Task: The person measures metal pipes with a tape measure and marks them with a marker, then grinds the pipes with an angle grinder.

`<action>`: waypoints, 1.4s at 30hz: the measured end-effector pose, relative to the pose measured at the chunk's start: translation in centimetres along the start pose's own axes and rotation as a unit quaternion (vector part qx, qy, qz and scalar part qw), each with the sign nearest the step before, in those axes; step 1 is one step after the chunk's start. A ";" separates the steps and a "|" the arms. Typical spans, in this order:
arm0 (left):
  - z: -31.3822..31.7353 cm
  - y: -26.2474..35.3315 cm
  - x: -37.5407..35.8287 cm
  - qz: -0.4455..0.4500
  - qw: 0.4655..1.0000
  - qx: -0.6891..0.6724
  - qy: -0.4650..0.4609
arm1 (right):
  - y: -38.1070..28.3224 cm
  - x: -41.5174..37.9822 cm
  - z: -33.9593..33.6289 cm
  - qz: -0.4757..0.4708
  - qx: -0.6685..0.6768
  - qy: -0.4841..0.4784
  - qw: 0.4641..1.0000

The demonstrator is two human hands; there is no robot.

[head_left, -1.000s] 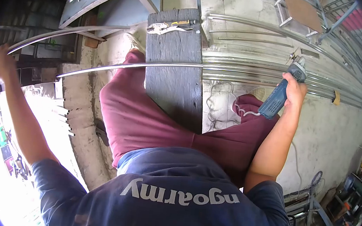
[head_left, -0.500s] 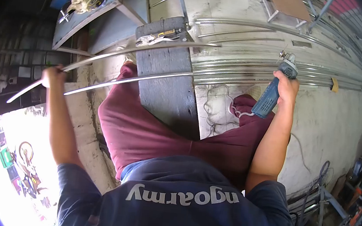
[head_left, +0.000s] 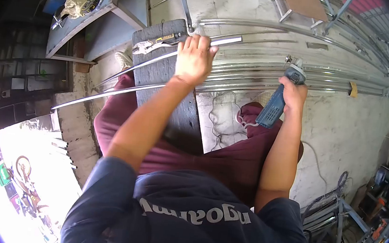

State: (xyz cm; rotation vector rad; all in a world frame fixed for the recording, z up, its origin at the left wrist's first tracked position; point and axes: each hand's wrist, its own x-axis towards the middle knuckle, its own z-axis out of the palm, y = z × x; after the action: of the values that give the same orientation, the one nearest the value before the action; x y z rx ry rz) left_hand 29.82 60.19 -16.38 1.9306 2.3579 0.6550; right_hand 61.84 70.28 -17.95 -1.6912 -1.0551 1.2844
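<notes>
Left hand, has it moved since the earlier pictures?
Yes, rightward: the left hand was left of the dark wooden board; now it appears over the board's right edge.

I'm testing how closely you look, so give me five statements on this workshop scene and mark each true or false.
1. The right hand holds a blue angle grinder. True.
2. The left hand is touching nothing. False: it is on a metal tube.
3. A dark wooden plank lies between the person's legs. True.
4. The pale cloth is on the floor. False: it lies on the metal table.
5. The grinder is touching the tube under the left hand. False: they are apart.
</notes>
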 end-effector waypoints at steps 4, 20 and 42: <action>0.6 -5.9 -2.9 -0.035 0.975 0.028 -0.217 | 1.2 -0.7 1.4 -0.057 -0.068 -0.062 0.994; 3.0 -10.4 -8.5 0.008 0.970 0.094 -0.226 | 1.8 -8.7 10.5 -0.125 -0.413 -0.274 0.859; 7.2 -13.5 -0.2 -0.038 0.985 0.149 -0.082 | 5.2 -7.7 12.4 -0.131 -0.374 -0.257 0.881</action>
State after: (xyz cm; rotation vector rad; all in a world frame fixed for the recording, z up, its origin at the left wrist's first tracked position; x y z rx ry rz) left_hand 19.28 60.23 -27.48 1.8964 2.5263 0.1376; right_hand 49.47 62.26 -22.66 -1.6501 -2.2448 1.2495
